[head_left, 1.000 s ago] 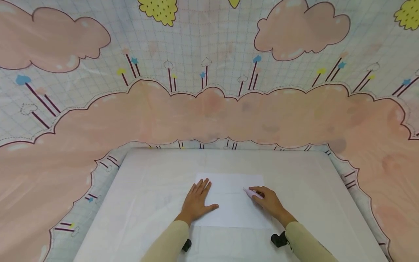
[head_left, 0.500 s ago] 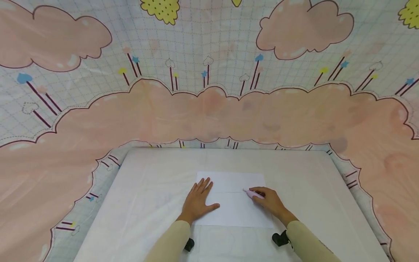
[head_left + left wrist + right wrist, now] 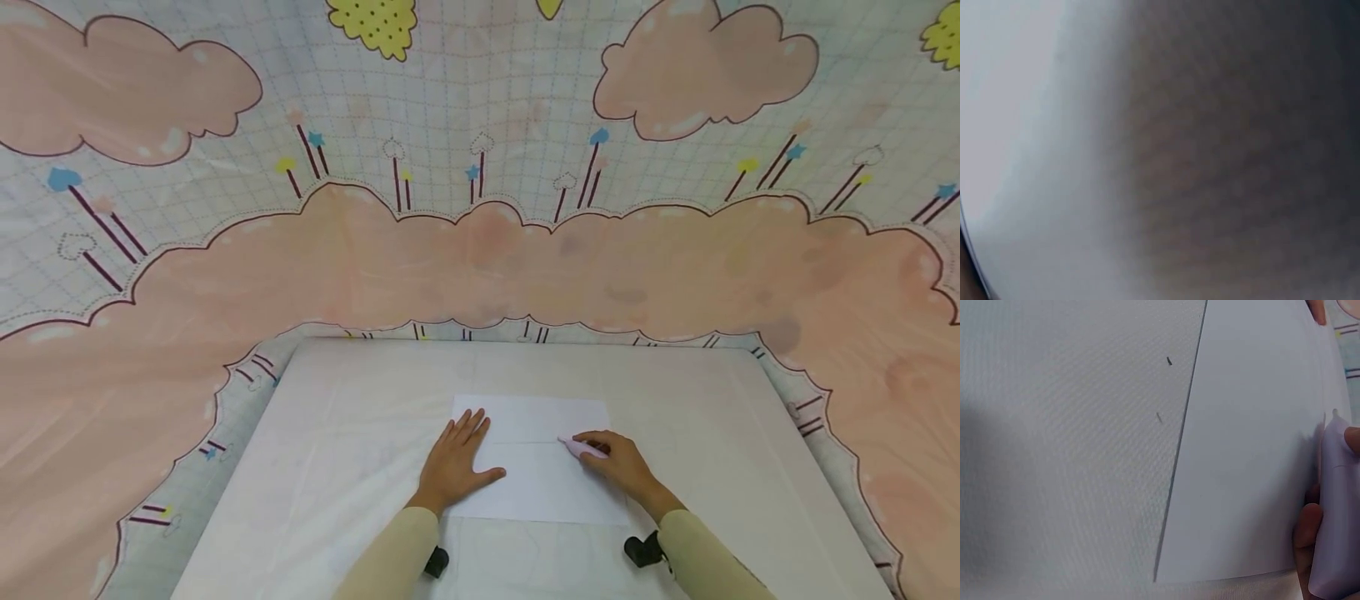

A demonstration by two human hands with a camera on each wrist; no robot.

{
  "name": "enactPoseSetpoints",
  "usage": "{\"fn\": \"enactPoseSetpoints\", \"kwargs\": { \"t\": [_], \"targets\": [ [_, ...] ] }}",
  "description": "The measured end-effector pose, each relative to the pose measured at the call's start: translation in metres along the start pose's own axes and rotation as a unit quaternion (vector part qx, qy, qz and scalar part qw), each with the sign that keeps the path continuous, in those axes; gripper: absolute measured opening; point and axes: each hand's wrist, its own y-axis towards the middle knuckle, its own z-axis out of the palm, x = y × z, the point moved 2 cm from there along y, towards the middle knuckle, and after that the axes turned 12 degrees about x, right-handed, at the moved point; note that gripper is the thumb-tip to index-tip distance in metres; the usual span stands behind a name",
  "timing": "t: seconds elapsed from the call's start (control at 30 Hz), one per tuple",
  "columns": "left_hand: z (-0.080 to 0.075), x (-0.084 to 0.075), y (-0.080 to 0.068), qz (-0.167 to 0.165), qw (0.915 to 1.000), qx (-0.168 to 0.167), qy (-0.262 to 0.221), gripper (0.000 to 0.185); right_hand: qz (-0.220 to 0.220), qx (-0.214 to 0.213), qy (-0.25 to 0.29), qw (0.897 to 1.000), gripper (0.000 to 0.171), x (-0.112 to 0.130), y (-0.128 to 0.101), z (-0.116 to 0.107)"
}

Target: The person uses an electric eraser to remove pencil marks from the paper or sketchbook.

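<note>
A smooth rectangular white paper sheet [image 3: 536, 462] lies flat on the finely woven white tablecloth [image 3: 337, 467]. The left hand [image 3: 454, 462] rests spread and flat on the sheet's left edge. The right hand [image 3: 618, 462] grips a rounded pale pink plastic pen [image 3: 579, 447], tip touching the sheet's middle. Against half a second ago, both hands and the pen have barely shifted on the sheet.

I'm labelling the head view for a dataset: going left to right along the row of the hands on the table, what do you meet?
White table cover → left hand, flat on the paper → bare middle of the paper sheet → pink pen → right hand, holding the pen.
</note>
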Motion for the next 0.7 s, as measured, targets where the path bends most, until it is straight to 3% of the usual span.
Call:
{"fn": "enactPoseSetpoints", "kwargs": {
  "t": [0.7],
  "targets": [
    [0.0035, 0.0015, 0.0032, -0.013, 0.9997, 0.014, 0.018, 0.096, -0.019, 0.018, -0.013, 1.0, 0.021, -0.0027, 0.0018, -0.0028]
  ]
}}
